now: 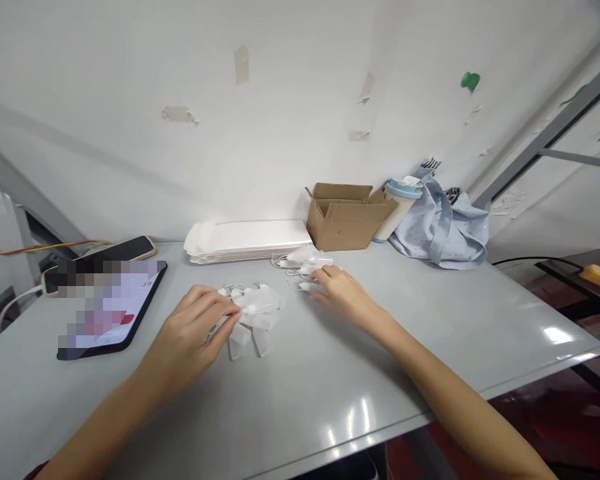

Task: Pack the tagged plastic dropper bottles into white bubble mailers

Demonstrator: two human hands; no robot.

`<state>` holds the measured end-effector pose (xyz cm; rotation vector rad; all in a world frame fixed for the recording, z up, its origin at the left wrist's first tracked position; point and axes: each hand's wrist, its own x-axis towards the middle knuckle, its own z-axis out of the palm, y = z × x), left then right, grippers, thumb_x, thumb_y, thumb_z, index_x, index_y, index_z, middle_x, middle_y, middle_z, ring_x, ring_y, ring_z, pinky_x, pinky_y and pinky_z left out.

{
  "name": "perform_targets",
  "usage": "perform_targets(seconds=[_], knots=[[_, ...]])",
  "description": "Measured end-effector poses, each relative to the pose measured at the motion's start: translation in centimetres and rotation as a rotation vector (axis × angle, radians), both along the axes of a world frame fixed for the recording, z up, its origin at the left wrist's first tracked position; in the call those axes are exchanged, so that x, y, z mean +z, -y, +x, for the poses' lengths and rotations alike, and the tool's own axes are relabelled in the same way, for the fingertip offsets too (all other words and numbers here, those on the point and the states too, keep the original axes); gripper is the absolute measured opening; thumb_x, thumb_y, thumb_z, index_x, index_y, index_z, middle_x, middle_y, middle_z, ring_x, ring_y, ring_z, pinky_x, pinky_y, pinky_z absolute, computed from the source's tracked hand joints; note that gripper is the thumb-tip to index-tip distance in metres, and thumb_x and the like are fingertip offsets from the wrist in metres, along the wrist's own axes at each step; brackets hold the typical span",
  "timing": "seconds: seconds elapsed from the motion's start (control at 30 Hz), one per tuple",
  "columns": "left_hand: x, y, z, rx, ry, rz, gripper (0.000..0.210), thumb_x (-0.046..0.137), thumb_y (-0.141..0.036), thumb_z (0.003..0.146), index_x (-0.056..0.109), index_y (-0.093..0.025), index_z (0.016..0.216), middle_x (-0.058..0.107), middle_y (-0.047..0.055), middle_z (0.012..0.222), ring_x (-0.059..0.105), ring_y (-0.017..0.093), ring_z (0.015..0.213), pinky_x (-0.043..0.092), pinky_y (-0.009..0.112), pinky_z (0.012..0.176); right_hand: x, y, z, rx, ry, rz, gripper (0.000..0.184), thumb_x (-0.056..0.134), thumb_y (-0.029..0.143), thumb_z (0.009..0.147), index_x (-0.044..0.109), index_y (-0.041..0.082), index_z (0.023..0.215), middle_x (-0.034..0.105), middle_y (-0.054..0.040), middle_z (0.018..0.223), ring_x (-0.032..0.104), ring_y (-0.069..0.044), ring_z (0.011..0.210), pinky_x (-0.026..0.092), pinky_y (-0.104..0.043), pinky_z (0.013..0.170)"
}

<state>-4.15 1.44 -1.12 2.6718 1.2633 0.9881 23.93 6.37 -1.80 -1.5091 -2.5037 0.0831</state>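
My left hand [200,327] is at a small pile of white, see-through pieces [263,300] with thin white cords. Its thumb and index finger pinch the edge of one piece at the pile's left side. Farther back and to the right, my right hand [343,293] reaches over a second group of similar corded pieces [300,257]. Its bent fingers and thumb close around the nearest one, partly hiding it. The pieces look like small items in clear plastic; their exact kind is too small to make out.
Behind the piles lies a stack of flat white cartons [250,237], beside an open cardboard box [350,220]. A lidded cup [400,207] and a light blue cloth bag [440,227] stand right. Two phones [120,313] lie left, one with a cable. The grey table [300,393] meets a white wall.
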Motion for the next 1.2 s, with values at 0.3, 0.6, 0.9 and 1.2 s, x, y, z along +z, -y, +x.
perform_targets(seconds=[0.3, 0.6, 0.9, 1.2], knots=[[0.6, 0.1, -0.2, 0.048, 0.032, 0.061, 0.008, 0.05, -0.022, 0.089, 0.058, -0.021, 0.09, 0.065, 0.005, 0.083, 0.054, 0.022, 0.086, 0.045, 0.036, 0.077, 0.4, 0.9, -1.1, 0.009, -0.026, -0.043, 0.005, 0.054, 0.019, 0.087, 0.058, 0.016, 0.09, 0.064, -0.0113, 0.091, 0.06, -0.024, 0.083, 0.044, -0.034, 0.07], [0.2, 0.4, 0.4, 0.049, 0.06, 0.029, 0.014, 0.052, -0.023, 0.089, 0.058, -0.019, 0.101, 0.065, 0.005, 0.085, 0.055, 0.022, 0.086, 0.046, 0.034, 0.075, 3.0, 3.3, -2.3, 0.1, -0.705, -0.324, 0.015, 0.049, 0.028, 0.09, 0.06, 0.019, 0.089, 0.061, -0.0029, 0.085, 0.055, -0.016, 0.079, 0.036, -0.024, 0.056], [0.5, 1.0, 1.2, -0.056, 0.066, -0.014, 0.016, 0.055, -0.022, 0.089, 0.054, -0.019, 0.105, 0.064, 0.002, 0.087, 0.053, 0.019, 0.088, 0.045, 0.03, 0.075, 2.6, 3.7, -2.8, 0.105, -0.941, -0.605, 0.022, 0.05, 0.033, 0.091, 0.063, 0.019, 0.081, 0.055, 0.0013, 0.07, 0.051, -0.013, 0.071, 0.037, -0.028, 0.071], [0.6, 1.5, 1.8, -0.111, 0.171, -0.126, 0.01, 0.05, -0.017, 0.091, 0.058, -0.021, 0.087, 0.062, 0.001, 0.08, 0.052, 0.017, 0.083, 0.043, 0.029, 0.073, 2.5, 4.2, -3.3, 0.106, -0.94, -0.695, 0.025, 0.051, 0.037, 0.09, 0.061, 0.018, 0.076, 0.05, 0.0018, 0.067, 0.045, -0.012, 0.065, 0.034, -0.027, 0.065]])
